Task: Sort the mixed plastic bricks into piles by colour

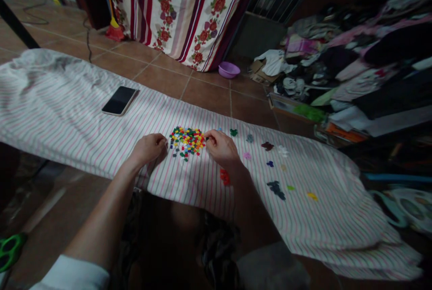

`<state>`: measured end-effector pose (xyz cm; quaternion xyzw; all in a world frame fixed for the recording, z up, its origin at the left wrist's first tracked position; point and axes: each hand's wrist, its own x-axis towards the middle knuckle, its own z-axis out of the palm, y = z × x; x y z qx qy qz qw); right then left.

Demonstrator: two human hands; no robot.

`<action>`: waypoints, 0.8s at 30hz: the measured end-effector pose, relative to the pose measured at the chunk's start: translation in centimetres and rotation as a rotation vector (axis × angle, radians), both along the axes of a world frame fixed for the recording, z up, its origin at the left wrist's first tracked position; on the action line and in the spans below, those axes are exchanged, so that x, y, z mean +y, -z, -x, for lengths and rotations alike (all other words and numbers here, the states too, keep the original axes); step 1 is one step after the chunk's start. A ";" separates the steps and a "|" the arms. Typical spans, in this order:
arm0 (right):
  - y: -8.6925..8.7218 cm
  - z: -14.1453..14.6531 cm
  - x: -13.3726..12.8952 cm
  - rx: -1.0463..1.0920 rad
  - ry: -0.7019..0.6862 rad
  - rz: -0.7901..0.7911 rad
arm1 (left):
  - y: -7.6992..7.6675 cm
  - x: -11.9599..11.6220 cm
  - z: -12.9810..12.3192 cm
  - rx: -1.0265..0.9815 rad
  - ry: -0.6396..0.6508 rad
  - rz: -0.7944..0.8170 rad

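A heap of tiny multicoloured plastic pieces [187, 140], brick-like in look, lies on the striped cloth between my two hands. My left hand [148, 148] is closed at the heap's left edge, fingertips pinched; something pale shows at the tips, too small to name. On the right side of the heap, my right hand [222, 147] is also closed in a pinch, with a small dark spot at its fingertips. Red pieces [224, 176] sit beside my right wrist. Farther right are small single-colour groups: green [233, 132], grey [249, 138], brown [267, 146], pink [247, 156] and dark grey pieces [276, 190].
The striped cloth [84, 146] covers a long, low surface. A phone [119, 101] lies on its left part. Beyond are a floral curtain [189, 11], a purple basin [229, 70] and a red broom [115, 32]. Piled clothes [337, 56] fill the right side.
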<state>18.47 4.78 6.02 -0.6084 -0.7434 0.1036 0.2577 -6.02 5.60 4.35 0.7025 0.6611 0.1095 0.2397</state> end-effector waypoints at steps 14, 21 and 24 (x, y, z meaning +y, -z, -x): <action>-0.6 -7.2 -0.3 -0.050 0.217 0.131 | -0.5 0.1 -0.3 0.041 0.062 0.001; -0.6 -9.0 -1.1 -0.125 0.239 0.219 | -0.2 0.2 -0.2 0.054 0.066 0.002; -0.5 -9.0 -1.2 -0.116 0.228 0.274 | 0.2 0.2 0.0 0.054 0.061 -0.012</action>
